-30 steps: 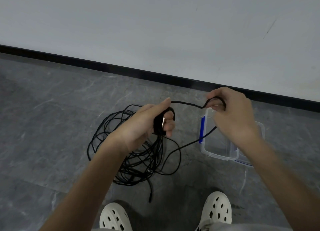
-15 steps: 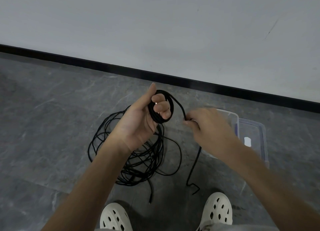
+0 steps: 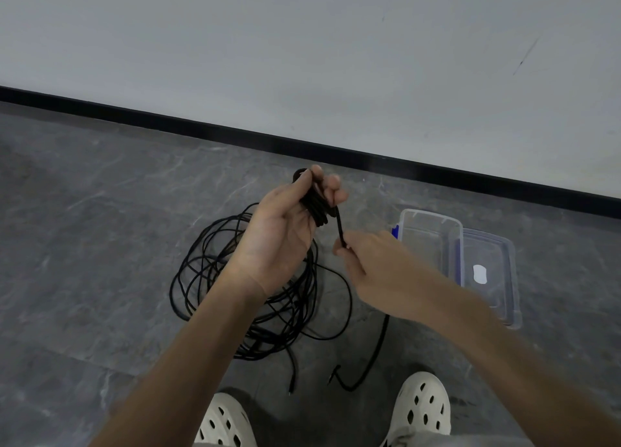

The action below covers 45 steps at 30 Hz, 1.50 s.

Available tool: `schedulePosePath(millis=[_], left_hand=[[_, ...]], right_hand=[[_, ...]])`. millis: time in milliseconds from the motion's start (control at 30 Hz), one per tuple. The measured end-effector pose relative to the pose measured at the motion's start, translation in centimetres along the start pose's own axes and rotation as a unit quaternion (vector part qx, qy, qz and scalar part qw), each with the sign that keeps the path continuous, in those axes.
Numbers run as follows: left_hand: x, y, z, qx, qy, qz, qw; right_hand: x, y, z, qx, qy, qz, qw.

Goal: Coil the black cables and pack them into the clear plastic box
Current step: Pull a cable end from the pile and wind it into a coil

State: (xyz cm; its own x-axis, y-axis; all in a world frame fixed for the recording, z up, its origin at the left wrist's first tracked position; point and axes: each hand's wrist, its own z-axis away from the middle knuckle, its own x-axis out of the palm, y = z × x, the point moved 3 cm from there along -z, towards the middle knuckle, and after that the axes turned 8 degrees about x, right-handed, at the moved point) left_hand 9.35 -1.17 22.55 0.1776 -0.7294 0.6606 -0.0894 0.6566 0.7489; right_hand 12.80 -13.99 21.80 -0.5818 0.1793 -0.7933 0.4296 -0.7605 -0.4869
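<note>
Coiling step. Your left grip (image 3: 285, 231) curls round a small black coil (image 3: 316, 208); your right grip (image 3: 379, 272), just below, pinches its free strand (image 3: 340, 226). The clear plastic box (image 3: 430, 241) stands right of that grip. Next, probably: wind the trailing tail (image 3: 379, 346) on.

The left hand (image 3: 279, 235), right hand (image 3: 376, 272) and forearms (image 3: 188, 362) are bare. Off-white clogs pierced with oval holes cover the feet, a left clog (image 3: 225, 423) and a right clog (image 3: 425, 406). Grey cloth (image 3: 453, 441) edges the bottom.
</note>
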Motion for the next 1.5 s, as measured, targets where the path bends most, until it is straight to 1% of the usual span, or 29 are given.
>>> schedulePosePath(millis=[67, 133, 233, 300, 367, 500, 600, 667, 733, 800, 867, 967, 1067, 1133, 1200, 1267, 1300, 1367, 1433, 1500], left_hand=[[0.0, 0.0, -0.1, 0.002, -0.001, 0.005, 1.0], [0.1, 0.2, 0.0, -0.007, -0.01, 0.019, 1.0], [0.4, 0.6, 0.1, -0.033, -0.04, 0.05, 0.997], [0.6, 0.8, 0.3, -0.05, -0.056, 0.072, 0.995], [0.8, 0.8, 0.5, -0.064, -0.066, 0.083, 0.992], [0.9, 0.3, 0.6, -0.084, -0.073, 0.086, 0.99], [1.4, 0.5, 0.9, -0.12, -0.136, 0.09, 0.979], [1.6, 0.6, 1.0, -0.131, -0.154, 0.074, 0.976], [1.4, 0.6, 0.8, -0.118, -0.135, 0.051, 0.983], [1.1, 0.5, 0.5, -0.087, -0.096, 0.038, 0.991], [0.5, 0.5, 0.2, -0.056, -0.054, 0.037, 0.996], [0.1, 0.5, 0.0, -0.012, -0.03, 0.027, 0.999], [0.0, 0.6, -0.3, 0.043, 0.002, -0.024, 0.999], [-0.1, 0.7, -0.4, 0.078, 0.017, -0.081, 0.993], [-0.1, 0.6, -0.4, 0.103, 0.019, -0.21, 0.972], [-0.2, 0.4, -0.3, 0.116, 0.016, -0.349, 0.93], [-0.3, 0.2, -0.2, 0.123, 0.013, -0.398, 0.909], [-0.5, 0.0, -0.2, 0.13, 0.005, -0.463, 0.877], [-0.7, -0.2, -0.3, 0.13, 0.001, -0.515, 0.847], [-0.7, -0.4, -0.3, 0.12, -0.002, -0.547, 0.828]], right_hand=[[0.0, -0.3, 0.1, -0.019, 0.006, -0.007, 1.0], [0.1, -0.5, 0.2, -0.02, 0.009, 0.017, 1.0], [-0.2, -0.2, 0.1, 0.012, 0.04, 0.075, 0.996], [-0.4, 0.4, 0.0, 0.036, 0.056, 0.091, 0.994], [-0.5, 0.7, -0.2, 0.055, 0.052, 0.093, 0.993], [-0.2, 0.6, -0.3, 0.056, 0.027, 0.091, 0.994], [-0.5, 1.1, -0.4, 0.063, 0.032, 0.091, 0.993], [-0.9, 1.5, -0.4, 0.074, 0.047, 0.088, 0.992], [-1.1, 1.6, -0.4, 0.074, 0.056, 0.088, 0.992], [-0.8, 1.3, -0.3, 0.057, 0.045, 0.087, 0.994], [-0.3, 0.7, -0.3, 0.027, 0.016, 0.044, 0.999], [0.2, 0.0, -0.3, -0.017, -0.023, -0.033, 0.999], [0.6, -0.2, 0.1, -0.037, -0.06, -0.074, 0.995], [0.7, -0.2, 0.3, -0.049, -0.06, -0.082, 0.994], [0.6, -0.6, 0.6, -0.058, -0.05, -0.081, 0.994], [0.2, -0.9, 0.9, -0.072, -0.036, -0.082, 0.993], [-0.1, -1.0, 1.1, -0.078, -0.028, -0.08, 0.993], [-0.6, -1.0, 1.4, -0.084, -0.008, -0.083, 0.993], [-1.0, -1.0, 1.6, -0.087, 0.007, -0.111, 0.99], [-1.3, -1.2, 1.9, -0.089, 0.015, -0.134, 0.987]])
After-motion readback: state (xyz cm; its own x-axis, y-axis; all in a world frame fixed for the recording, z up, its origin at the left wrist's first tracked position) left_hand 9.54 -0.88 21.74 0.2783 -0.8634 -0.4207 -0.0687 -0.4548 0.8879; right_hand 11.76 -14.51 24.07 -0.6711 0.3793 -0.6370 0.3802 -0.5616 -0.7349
